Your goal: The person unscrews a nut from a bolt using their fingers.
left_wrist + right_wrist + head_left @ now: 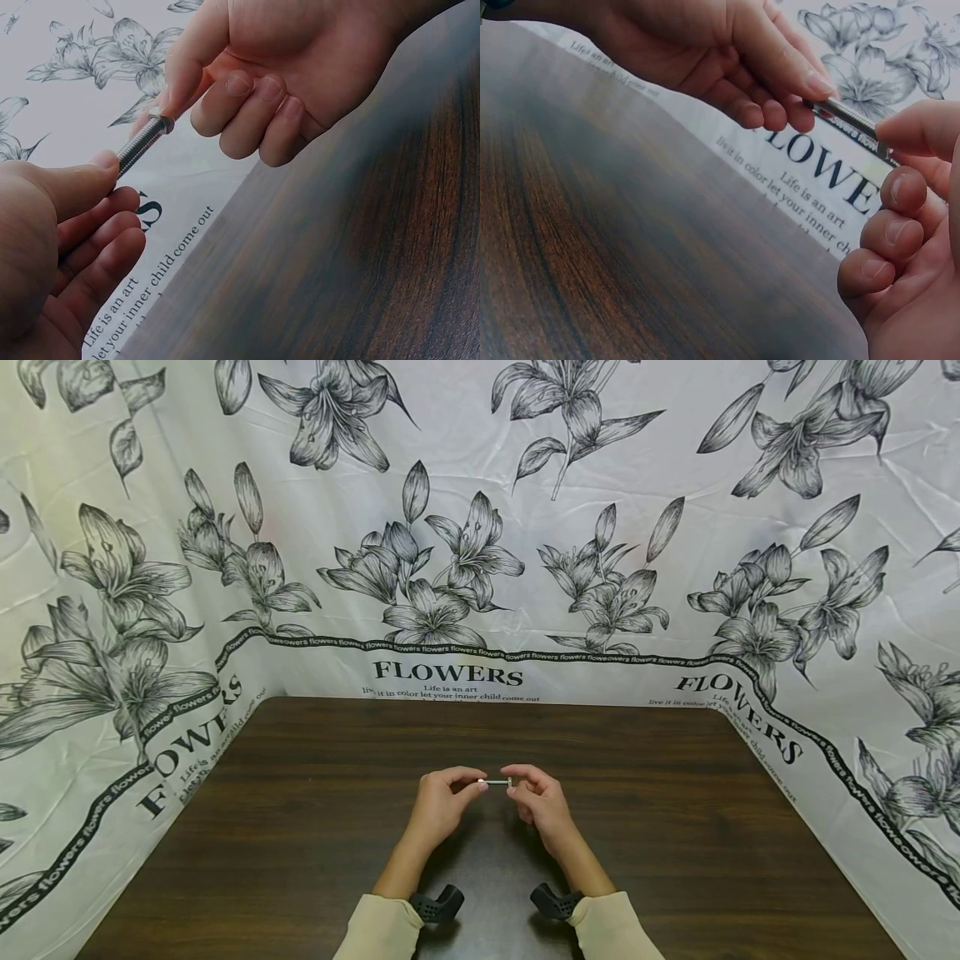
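A silvery threaded bolt [138,148] spans the gap between the two hands above the table. Thumb and index finger of my left hand [438,802] pinch one end of it, covering that end. At the opposite end sits a nut [162,120], partly hidden by fingertips. My right hand [543,806] pinches this nut between thumb and index finger, and its other fingers are curled in toward the palm. In the right wrist view the bolt [849,115] slants down from the left thumb toward the right fingertips.
Below the hands lies a dark brown wooden table [337,777]. A white cloth [480,602] printed with black flowers and lettering hangs behind it and along both sides. Each wrist wears a black device [438,906].
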{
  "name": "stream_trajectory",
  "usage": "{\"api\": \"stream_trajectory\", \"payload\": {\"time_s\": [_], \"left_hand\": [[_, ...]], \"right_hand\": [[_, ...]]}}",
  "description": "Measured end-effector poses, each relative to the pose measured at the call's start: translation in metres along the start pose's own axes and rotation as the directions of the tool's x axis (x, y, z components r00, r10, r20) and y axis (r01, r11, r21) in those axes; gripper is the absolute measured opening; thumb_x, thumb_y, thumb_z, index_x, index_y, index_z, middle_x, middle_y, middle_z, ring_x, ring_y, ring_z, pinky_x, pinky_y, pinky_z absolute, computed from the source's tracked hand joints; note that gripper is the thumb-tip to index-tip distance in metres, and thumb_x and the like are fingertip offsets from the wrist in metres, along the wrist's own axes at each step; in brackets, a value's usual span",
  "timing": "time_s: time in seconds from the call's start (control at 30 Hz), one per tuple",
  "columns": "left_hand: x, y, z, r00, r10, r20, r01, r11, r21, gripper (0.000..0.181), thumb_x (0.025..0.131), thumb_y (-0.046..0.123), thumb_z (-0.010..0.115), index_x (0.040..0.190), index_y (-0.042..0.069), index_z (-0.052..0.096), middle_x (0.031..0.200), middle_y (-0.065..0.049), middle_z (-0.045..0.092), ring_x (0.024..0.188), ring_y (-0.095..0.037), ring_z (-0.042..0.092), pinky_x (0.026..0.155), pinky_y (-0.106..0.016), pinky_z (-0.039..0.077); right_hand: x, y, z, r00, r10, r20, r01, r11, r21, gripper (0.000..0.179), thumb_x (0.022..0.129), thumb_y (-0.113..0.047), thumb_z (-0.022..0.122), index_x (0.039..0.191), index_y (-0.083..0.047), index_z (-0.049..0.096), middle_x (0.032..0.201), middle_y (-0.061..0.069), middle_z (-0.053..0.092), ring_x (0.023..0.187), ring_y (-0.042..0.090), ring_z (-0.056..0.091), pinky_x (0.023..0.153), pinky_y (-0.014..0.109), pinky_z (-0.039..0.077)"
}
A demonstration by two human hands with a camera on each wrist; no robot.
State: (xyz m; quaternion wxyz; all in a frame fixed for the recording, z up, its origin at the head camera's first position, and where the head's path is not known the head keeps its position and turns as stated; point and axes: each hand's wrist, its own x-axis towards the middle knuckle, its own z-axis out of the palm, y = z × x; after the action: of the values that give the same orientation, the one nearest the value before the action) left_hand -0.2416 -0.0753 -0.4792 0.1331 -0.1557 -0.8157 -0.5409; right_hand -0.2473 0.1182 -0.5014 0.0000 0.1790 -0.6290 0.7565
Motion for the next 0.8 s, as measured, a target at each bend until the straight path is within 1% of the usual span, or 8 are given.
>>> {"api": "stream_trajectory", "payload": {"time_s": [0.07,0.17,0.33,0.43,0.5,0.6,0.67,0.8], "left_hand": [[0.0,0.0,0.0,1.0,-0.001,0.001,0.001,1.0,0.0,0.009,0.084,0.013,0.077,0.092,0.014,0.077,0.081,0.007,0.069,0.071,-0.01,0.062,0.065,-0.027,0.052],[0.0,0.0,0.001,1.0,0.005,-0.002,-0.005,1.0,0.003,0.009,0.083,0.013,0.077,0.092,0.014,0.077,0.08,0.007,0.069,0.071,-0.01,0.062,0.065,-0.027,0.052],[0.0,0.001,0.003,1.0,0.03,0.007,-0.03,1.0,0.001,0.011,0.083,0.012,0.077,0.094,0.007,0.076,0.081,0.005,0.07,0.07,-0.009,0.062,0.064,-0.026,0.052],[0.0,0.002,0.005,0.999,0.04,0.025,-0.04,0.999,-0.011,0.014,0.084,0.011,0.077,0.095,0.003,0.076,0.082,0.004,0.07,0.071,-0.009,0.063,0.065,-0.026,0.053],[-0.001,0.002,0.006,0.999,0.039,0.031,-0.039,0.999,-0.017,0.015,0.084,0.011,0.077,0.096,0.003,0.076,0.082,0.004,0.07,0.072,-0.009,0.063,0.066,-0.026,0.053],[-0.001,0.002,0.007,0.999,0.036,0.028,-0.035,0.999,-0.023,0.014,0.084,0.01,0.077,0.096,0.002,0.075,0.082,0.004,0.07,0.072,-0.009,0.064,0.066,-0.026,0.053],[0.0,0.002,0.007,0.999,0.039,0.024,-0.039,0.999,-0.02,0.014,0.084,0.01,0.077,0.095,0.003,0.075,0.082,0.004,0.07,0.072,-0.009,0.064,0.066,-0.026,0.053],[0.0,0.001,0.007,0.999,0.048,0.024,-0.047,0.999,-0.016,0.014,0.084,0.01,0.077,0.095,0.002,0.075,0.082,0.004,0.071,0.073,-0.008,0.064,0.066,-0.026,0.053]], "right_hand": [[0.0,0.0,0.0,1.0,0.001,-0.003,-0.001,1.0,0.007,0.03,0.091,0.004,0.059,0.117,0.018,0.053,0.057,-0.003,0.04,0.046,0.009,0.033,0.045,0.023,0.029],[0.0,-0.001,-0.001,1.0,0.023,-0.006,-0.023,1.0,-0.001,0.028,0.096,-0.003,0.055,0.116,0.017,0.055,0.056,-0.003,0.039,0.045,0.008,0.033,0.044,0.022,0.028],[0.0,-0.003,-0.001,0.995,0.101,-0.028,-0.102,0.993,-0.061,0.033,0.103,-0.014,0.049,0.106,0.016,0.06,0.053,-0.002,0.037,0.042,0.007,0.031,0.041,0.022,0.026],[-0.001,-0.014,0.003,0.986,0.158,-0.047,-0.162,0.984,-0.079,0.039,0.104,-0.017,0.046,0.098,0.019,0.059,0.049,-0.002,0.036,0.04,0.006,0.029,0.039,0.021,0.024],[-0.003,-0.023,0.007,0.98,0.189,-0.057,-0.193,0.977,-0.089,0.042,0.105,-0.019,0.046,0.093,0.02,0.057,0.048,-0.003,0.036,0.039,0.005,0.029,0.039,0.021,0.024],[-0.004,-0.031,0.01,0.978,0.2,-0.058,-0.205,0.974,-0.102,0.043,0.103,-0.019,0.049,0.087,0.02,0.057,0.047,-0.005,0.035,0.039,0.004,0.027,0.04,0.02,0.023],[-0.004,-0.027,0.009,0.977,0.205,-0.06,-0.211,0.972,-0.1,0.041,0.103,-0.017,0.05,0.086,0.02,0.056,0.048,-0.005,0.034,0.039,0.004,0.026,0.04,0.021,0.022],[-0.001,-0.013,0.004,0.973,0.22,-0.077,-0.226,0.97,-0.085,0.039,0.101,-0.017,0.054,0.088,0.02,0.056,0.048,-0.005,0.033,0.04,0.006,0.024,0.041,0.021,0.021]]}}
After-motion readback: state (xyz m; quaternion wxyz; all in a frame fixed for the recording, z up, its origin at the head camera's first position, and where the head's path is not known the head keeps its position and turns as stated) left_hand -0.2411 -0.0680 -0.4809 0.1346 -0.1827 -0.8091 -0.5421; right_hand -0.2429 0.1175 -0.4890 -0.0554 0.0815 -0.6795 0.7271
